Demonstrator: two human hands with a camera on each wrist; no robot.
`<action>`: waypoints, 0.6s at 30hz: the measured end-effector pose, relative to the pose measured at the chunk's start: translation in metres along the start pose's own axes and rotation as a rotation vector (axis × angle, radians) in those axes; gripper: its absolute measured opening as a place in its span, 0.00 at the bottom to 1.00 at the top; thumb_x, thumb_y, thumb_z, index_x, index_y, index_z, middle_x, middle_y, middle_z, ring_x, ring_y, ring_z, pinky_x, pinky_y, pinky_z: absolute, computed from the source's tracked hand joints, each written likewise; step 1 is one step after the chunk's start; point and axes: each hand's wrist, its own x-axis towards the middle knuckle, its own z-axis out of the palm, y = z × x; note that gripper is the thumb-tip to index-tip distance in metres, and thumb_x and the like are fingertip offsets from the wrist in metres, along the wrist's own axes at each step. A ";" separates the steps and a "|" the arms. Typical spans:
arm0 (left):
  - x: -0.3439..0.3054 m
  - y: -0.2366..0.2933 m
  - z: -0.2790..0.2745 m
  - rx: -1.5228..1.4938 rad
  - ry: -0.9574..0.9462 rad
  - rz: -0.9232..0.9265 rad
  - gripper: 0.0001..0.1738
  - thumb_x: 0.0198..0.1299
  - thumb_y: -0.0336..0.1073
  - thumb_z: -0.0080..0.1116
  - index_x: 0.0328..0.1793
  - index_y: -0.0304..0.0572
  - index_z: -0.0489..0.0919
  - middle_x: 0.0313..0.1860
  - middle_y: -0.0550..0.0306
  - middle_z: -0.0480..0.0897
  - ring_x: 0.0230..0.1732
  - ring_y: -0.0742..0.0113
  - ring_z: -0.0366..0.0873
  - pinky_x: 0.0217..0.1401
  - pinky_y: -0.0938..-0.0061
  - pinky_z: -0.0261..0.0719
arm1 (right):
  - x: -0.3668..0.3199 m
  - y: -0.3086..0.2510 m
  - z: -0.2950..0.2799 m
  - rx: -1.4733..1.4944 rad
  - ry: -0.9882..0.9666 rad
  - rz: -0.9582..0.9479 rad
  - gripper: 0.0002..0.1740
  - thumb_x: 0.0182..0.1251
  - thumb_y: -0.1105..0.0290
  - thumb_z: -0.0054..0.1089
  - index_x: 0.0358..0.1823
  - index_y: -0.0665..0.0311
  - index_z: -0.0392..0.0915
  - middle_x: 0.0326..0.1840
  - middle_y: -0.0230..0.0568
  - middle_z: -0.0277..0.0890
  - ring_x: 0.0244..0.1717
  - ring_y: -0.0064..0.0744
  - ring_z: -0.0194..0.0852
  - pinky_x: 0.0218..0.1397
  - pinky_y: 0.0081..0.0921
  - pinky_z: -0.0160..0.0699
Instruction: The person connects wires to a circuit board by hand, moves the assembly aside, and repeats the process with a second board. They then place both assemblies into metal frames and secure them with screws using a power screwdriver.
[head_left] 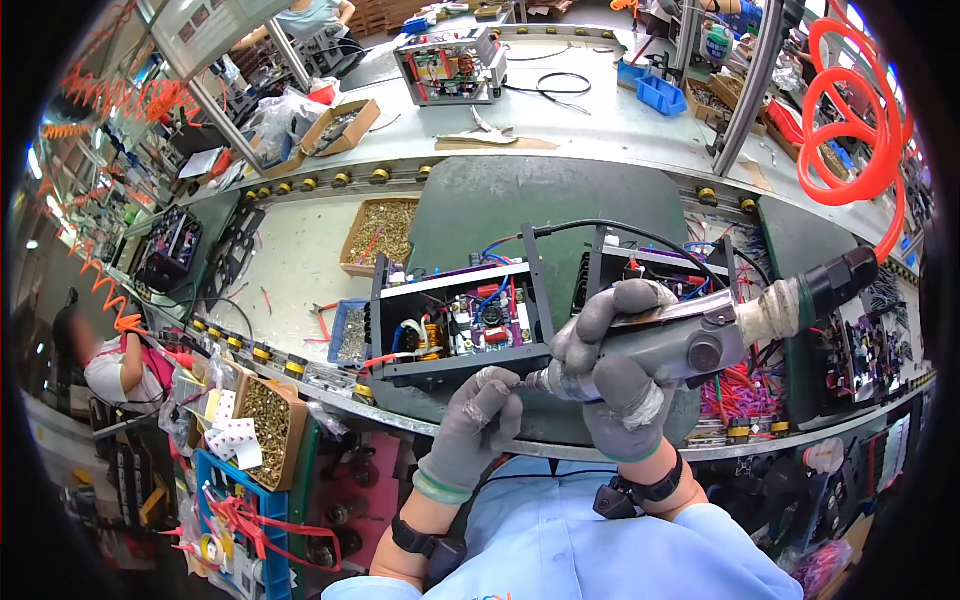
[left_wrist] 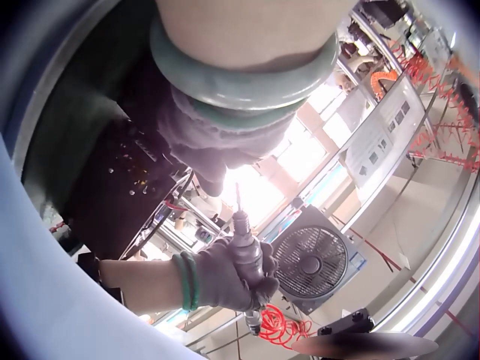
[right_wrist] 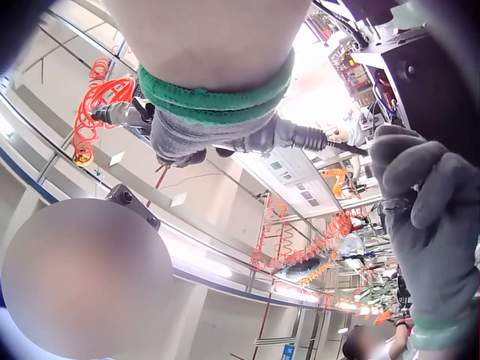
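Observation:
My gloved right hand grips a grey pneumatic screwdriver, its body wrapped in tape near the hose end. The tool lies nearly level, its bit pointing toward my left hand. The gloved left hand has its fingers curled and pinches at the bit's tip; I cannot tell whether a screw sits between the fingertips. Just beyond both hands stands an open black metal chassis with circuit boards, coils and wires inside. A second open chassis stands to the right, partly hidden behind the right hand and tool.
A red coiled air hose hangs at the right. Cardboard boxes of small metal parts and a blue bin stand to the left. Red wires lie under the tool. Across the bench sits another open unit. A person is at the far left.

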 end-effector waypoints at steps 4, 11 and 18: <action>0.000 0.019 0.029 -0.098 0.287 -0.167 0.18 0.79 0.47 0.50 0.60 0.41 0.79 0.28 0.63 0.81 0.14 0.78 0.65 0.21 0.82 0.64 | 0.000 -0.002 0.001 0.008 0.007 0.004 0.35 0.64 0.74 0.75 0.70 0.48 0.67 0.57 0.37 0.72 0.51 0.29 0.75 0.50 0.28 0.84; -0.002 -0.005 -0.007 -0.177 -0.103 -0.096 0.19 0.79 0.49 0.50 0.54 0.42 0.80 0.30 0.63 0.82 0.16 0.80 0.65 0.18 0.82 0.60 | -0.001 0.009 -0.002 -0.034 0.000 -0.027 0.34 0.65 0.73 0.75 0.69 0.50 0.67 0.56 0.38 0.73 0.50 0.30 0.76 0.52 0.31 0.82; 0.006 -0.009 -0.002 -0.498 -0.212 -0.105 0.25 0.79 0.56 0.45 0.46 0.43 0.80 0.19 0.67 0.71 0.13 0.77 0.61 0.17 0.80 0.57 | 0.009 0.020 0.001 -0.052 -0.136 -0.192 0.27 0.68 0.57 0.71 0.64 0.58 0.76 0.41 0.45 0.79 0.30 0.38 0.80 0.26 0.35 0.81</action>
